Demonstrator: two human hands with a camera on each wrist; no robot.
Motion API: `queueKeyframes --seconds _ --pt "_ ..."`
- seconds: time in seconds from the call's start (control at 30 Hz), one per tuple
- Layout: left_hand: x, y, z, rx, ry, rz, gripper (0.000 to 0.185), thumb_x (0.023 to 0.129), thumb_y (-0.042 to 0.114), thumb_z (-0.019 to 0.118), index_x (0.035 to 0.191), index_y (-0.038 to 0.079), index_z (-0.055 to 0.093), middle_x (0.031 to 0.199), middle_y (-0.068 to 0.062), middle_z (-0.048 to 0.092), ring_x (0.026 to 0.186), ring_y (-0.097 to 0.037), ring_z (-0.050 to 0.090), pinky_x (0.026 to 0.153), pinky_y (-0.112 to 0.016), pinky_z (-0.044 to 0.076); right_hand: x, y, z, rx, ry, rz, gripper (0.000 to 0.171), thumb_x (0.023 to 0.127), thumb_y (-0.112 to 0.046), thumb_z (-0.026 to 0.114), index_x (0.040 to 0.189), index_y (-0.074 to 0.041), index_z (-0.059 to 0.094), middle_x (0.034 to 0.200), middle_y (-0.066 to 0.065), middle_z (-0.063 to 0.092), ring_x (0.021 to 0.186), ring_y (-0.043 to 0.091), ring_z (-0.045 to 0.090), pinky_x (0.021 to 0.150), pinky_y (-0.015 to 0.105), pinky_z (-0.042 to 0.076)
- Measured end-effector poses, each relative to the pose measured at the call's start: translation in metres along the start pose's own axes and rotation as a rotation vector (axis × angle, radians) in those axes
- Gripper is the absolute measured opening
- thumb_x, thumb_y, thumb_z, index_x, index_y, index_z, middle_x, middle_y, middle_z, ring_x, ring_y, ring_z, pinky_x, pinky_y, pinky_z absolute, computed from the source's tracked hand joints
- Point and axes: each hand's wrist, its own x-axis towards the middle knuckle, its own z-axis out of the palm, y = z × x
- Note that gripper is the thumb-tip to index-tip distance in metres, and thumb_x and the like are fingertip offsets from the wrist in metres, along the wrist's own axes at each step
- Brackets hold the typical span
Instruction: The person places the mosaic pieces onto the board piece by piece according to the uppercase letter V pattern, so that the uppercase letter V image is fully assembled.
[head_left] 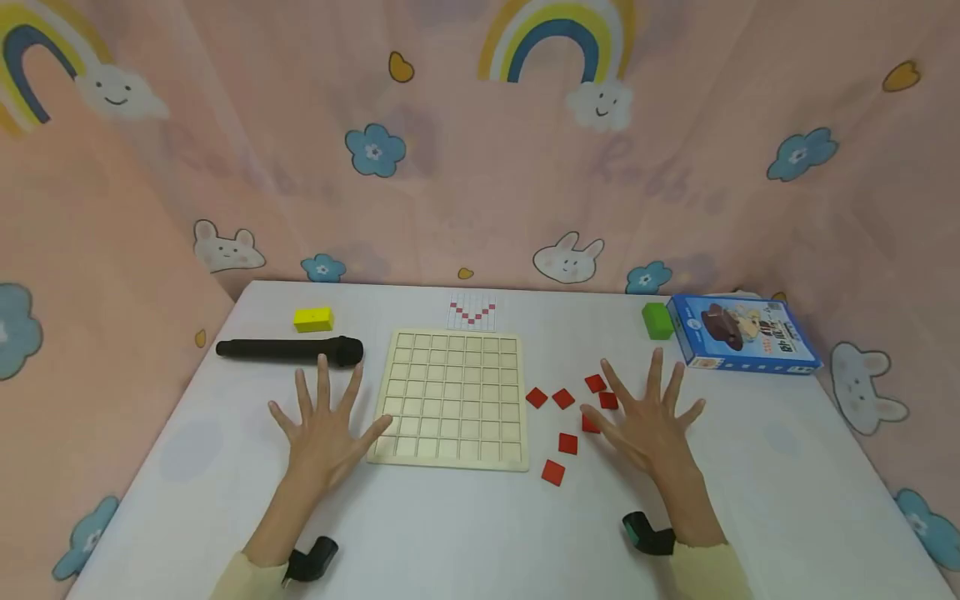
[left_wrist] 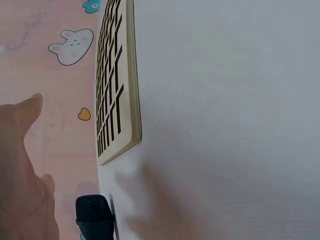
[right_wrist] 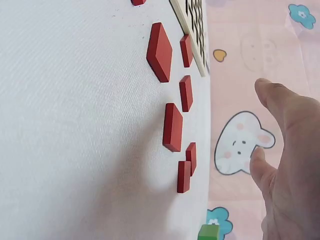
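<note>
So the white counter [head_left: 465, 533] is carrying everything here, and the big thing sitting mid-counter is the wooden grid board [head_left: 452, 398], all its squares looking bare. I'm using the board as the landmark for the rest.

Just right of the board, the red tiles [head_left: 563, 398] are lying loose in a small scatter, none of them in a cell. Farther right and back from the board, a blue box [head_left: 742, 333] is lying flat with a green block [head_left: 657, 320] just beside it. Left of the board, a black microphone [head_left: 292, 350] is lying on its side, and a yellow block [head_left: 312, 319] is sitting behind that. Right behind the board's far edge there's a little pattern card [head_left: 472, 311] showing a red V shape.

The left hand [head_left: 324, 425] is hovering just left of the board, fingers spread wide, gripping nothing. The right hand [head_left: 651, 417] is doing the same on the right side, fingers fanned out, right at the edge of the tile scatter.

My read: this is the very start, nothing placed yet. The next move is probably calling for the right hand to pinch one tile by its edges and drop it squarely into a cell matching the card.
</note>
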Motion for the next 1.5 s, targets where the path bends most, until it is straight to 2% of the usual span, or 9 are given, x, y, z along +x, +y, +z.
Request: queueKeyframes --seconds 0.3,0.5,0.6,0.77,0.87,1.0,1.13,1.23,1.5 --pt "-0.028 -0.005 0.004 -0.020 0.036 0.055 0.088 0.084 0.067 0.054 0.154 0.029 0.018 0.160 -0.017 -0.006 0.139 -0.053 -0.006 0.095 -0.085 -0.009 -0.006 0.007 -0.002 -0.041 0.087 -0.091 0.081 0.083 -0.061 0.056 0.150 -0.023 0.030 0.155 0.027 -0.016 0.136 0.056 -0.016 0.088 0.090 -0.004" --pt "-0.041 -0.013 0.009 -0.020 0.025 0.188 0.087 0.085 0.061 0.058 0.154 0.032 0.014 0.160 -0.015 -0.005 0.141 -0.051 -0.002 0.099 -0.085 -0.002 -0.012 0.011 0.000 -0.057 0.097 -0.115 0.081 0.083 -0.060 0.056 0.151 -0.026 0.028 0.155 0.026 -0.015 0.137 0.055 -0.015 0.089 0.090 0.000" --pt "-0.043 -0.017 0.008 -0.060 -0.005 0.237 0.085 0.085 0.056 0.062 0.154 0.034 0.016 0.160 -0.014 -0.003 0.142 -0.048 0.000 0.103 -0.081 0.004 -0.016 0.014 0.000 -0.057 0.101 -0.125 0.081 0.084 -0.062 0.055 0.152 -0.029 0.025 0.156 0.025 -0.016 0.137 0.054 -0.016 0.090 0.090 0.000" --pt "-0.036 -0.015 0.002 -0.219 -0.106 0.217 0.083 0.086 0.051 0.066 0.153 0.032 0.022 0.160 -0.016 0.003 0.142 -0.047 0.004 0.102 -0.078 0.023 -0.018 0.021 -0.001 -0.064 0.129 -0.143 0.081 0.083 -0.061 0.056 0.152 -0.031 0.025 0.156 0.025 -0.013 0.138 0.053 -0.015 0.091 0.089 0.000" --pt "-0.026 -0.013 -0.001 -0.287 -0.130 0.209 0.082 0.083 0.047 0.071 0.151 0.024 0.031 0.158 -0.018 0.015 0.141 -0.045 0.017 0.100 -0.075 0.032 -0.017 0.024 -0.001 -0.070 0.131 -0.151 0.080 0.083 -0.059 0.057 0.151 -0.030 0.027 0.156 0.025 -0.013 0.138 0.054 -0.012 0.091 0.089 0.003" --pt "-0.013 -0.010 0.004 -0.364 -0.103 0.247 0.075 0.075 0.033 0.082 0.139 0.009 0.051 0.147 -0.020 0.039 0.131 -0.042 0.041 0.102 -0.059 0.043 -0.014 0.027 -0.003 -0.073 0.096 -0.135 0.080 0.085 -0.059 0.056 0.152 -0.028 0.026 0.155 0.024 -0.018 0.138 0.052 -0.017 0.093 0.088 0.000" --pt "-0.007 -0.009 0.008 -0.460 -0.123 0.250 0.067 0.065 0.015 0.089 0.124 0.000 0.062 0.138 -0.023 0.049 0.119 -0.041 0.053 0.089 -0.038 0.057 -0.013 0.029 -0.003 -0.047 0.068 -0.128 0.080 0.086 -0.059 0.055 0.152 -0.029 0.023 0.155 0.026 -0.016 0.137 0.051 -0.020 0.094 0.087 -0.001" --pt "-0.005 -0.008 0.007 -0.516 -0.161 0.228 0.064 0.061 0.007 0.089 0.119 -0.005 0.064 0.136 -0.024 0.049 0.117 -0.042 0.054 0.083 -0.028 0.059 -0.012 0.030 -0.004 -0.002 0.039 -0.124 0.079 0.088 -0.059 0.052 0.153 -0.028 0.022 0.155 0.027 -0.016 0.137 0.052 -0.020 0.095 0.087 0.001" --pt "0.003 -0.012 0.006 -0.584 -0.208 0.258 0.056 0.060 0.001 0.087 0.110 -0.012 0.065 0.131 -0.026 0.051 0.114 -0.044 0.055 0.082 -0.024 0.059 -0.010 0.033 -0.007 0.217 -0.089 -0.074 0.072 0.094 -0.054 0.046 0.153 -0.022 0.021 0.154 0.030 -0.015 0.136 0.053 -0.019 0.097 0.085 0.000"
